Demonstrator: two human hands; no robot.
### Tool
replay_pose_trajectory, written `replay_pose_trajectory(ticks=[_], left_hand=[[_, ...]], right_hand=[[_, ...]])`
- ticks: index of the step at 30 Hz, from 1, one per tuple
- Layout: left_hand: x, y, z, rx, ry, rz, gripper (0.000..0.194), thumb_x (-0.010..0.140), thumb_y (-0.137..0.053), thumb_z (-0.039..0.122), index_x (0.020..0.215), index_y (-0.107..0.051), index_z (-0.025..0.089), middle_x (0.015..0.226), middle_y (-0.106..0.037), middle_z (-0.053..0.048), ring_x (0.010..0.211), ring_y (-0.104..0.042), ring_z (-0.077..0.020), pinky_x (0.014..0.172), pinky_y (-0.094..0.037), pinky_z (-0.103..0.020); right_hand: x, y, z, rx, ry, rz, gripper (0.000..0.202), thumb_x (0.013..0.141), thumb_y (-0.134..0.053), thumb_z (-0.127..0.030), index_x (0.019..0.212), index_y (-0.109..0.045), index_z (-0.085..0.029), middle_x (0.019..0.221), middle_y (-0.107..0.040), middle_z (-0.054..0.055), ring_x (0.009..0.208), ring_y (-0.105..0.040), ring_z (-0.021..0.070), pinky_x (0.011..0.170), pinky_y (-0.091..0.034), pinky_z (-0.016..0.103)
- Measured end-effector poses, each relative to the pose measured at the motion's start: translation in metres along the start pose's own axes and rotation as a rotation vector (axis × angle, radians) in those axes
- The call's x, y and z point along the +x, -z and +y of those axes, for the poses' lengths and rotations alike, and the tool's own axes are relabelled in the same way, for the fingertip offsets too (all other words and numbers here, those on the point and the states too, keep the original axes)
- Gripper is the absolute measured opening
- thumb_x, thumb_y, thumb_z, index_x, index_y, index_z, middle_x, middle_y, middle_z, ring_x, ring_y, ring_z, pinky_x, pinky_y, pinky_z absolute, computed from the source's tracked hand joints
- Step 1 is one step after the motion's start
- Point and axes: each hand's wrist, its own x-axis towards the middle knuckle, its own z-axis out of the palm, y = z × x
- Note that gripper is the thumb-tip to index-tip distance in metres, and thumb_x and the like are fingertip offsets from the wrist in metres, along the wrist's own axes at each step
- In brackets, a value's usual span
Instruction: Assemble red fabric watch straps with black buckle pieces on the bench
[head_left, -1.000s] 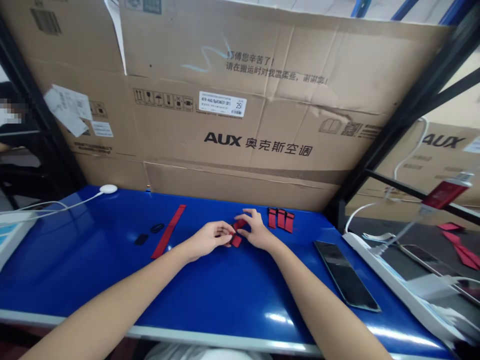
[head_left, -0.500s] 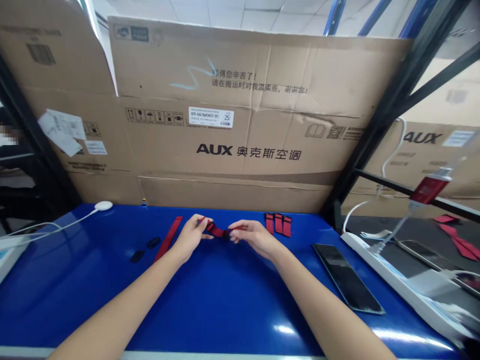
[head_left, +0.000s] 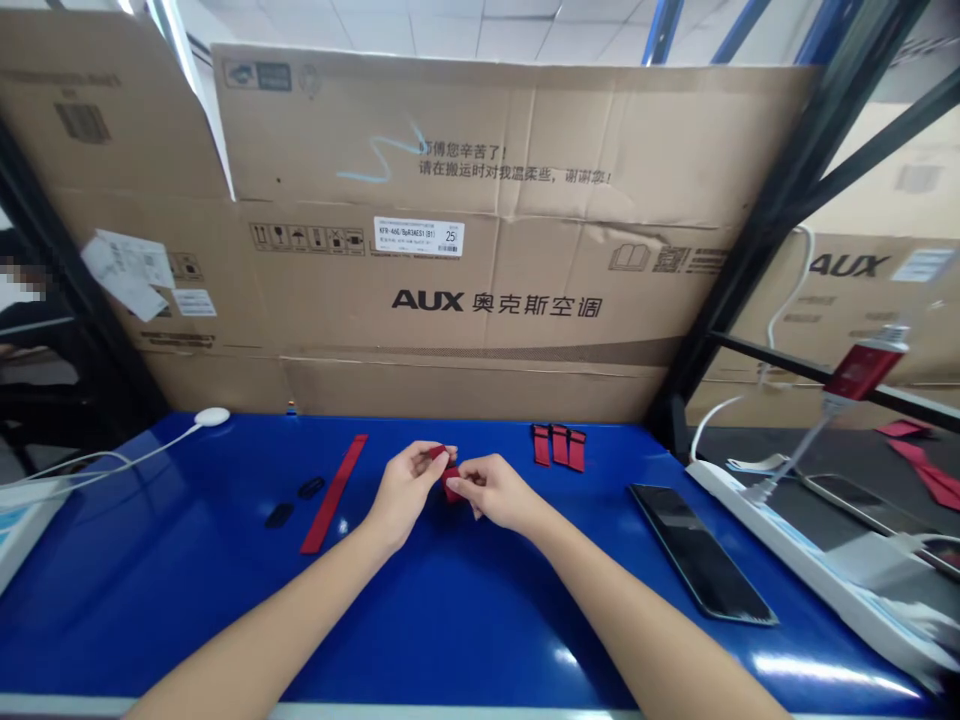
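Note:
Between my two hands, just above the blue table (head_left: pixel 450 620), is a red webbing strap (head_left: pixel 451 486), bunched up so that only parts of it show. My left hand (head_left: pixel 409 485) pinches its upper left end. The thumb and fingers of my right hand (head_left: pixel 491 490) close on its lower right part. Left of my hands lies a flat straight red strap (head_left: pixel 334 495). Beside that strap are two small black plastic pieces, one an oval buckle (head_left: pixel 310 487) and the other a flat piece (head_left: pixel 278 515). Toward the back right rest several short red straps with black buckles (head_left: pixel 558 448).
A dark smartphone (head_left: pixel 701 550) lies on the right, next to a white power strip (head_left: pixel 810 560). At the back left sits a round white charger (head_left: pixel 212 416) with its cable. Behind the table stands a cardboard panel (head_left: pixel 480 390) between black frame posts. A person is partly visible far left.
My hands have come closer together, and the strap between them, stretched out before, is now bunched. My left hand has moved right, uncovering more of the flat red strap.

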Motion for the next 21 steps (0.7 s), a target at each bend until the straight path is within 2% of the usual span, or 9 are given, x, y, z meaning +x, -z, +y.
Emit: replay_pose_trajectory(ticks=[7,15,21], left_hand=[[-0.0024,-0.0004,0.0017,0.048,0.024,-0.012,0.03,0.073,-0.076,0.035,0.096,-0.071,0.016,0.108,-0.071,-0.012,0.106,-0.063,-0.0254,0.099,-0.043,-0.04],[-0.0042,0.0002,0.0019,0.012,0.061,-0.085,0.032,0.074,-0.075,0.037,0.098,-0.072,0.016,0.106,-0.072,-0.012,0.106,-0.062,-0.0261,0.098,-0.043,-0.04],[-0.0037,0.0016,0.0006,0.051,0.08,-0.089,0.033,0.072,-0.077,0.037,0.097,-0.073,0.015,0.107,-0.072,-0.012,0.102,-0.064,-0.0262,0.095,-0.045,-0.04]], right_hand=[[-0.0002,0.0026,0.0035,-0.142,0.057,0.016,0.026,0.085,-0.055,-0.03,0.064,-0.06,-0.016,0.05,-0.04,-0.006,0.048,-0.031,0.0082,0.048,-0.023,0.024],[0.0014,0.0043,0.0026,-0.289,0.212,0.106,0.03,0.081,-0.06,-0.022,0.053,-0.051,-0.017,0.062,-0.045,-0.002,0.065,-0.043,0.0127,0.064,-0.033,0.026],[0.0013,0.0094,0.004,-0.261,0.224,0.013,0.026,0.083,-0.061,-0.023,0.057,-0.058,-0.017,0.073,-0.053,0.001,0.071,-0.048,0.0137,0.067,-0.036,0.027]])
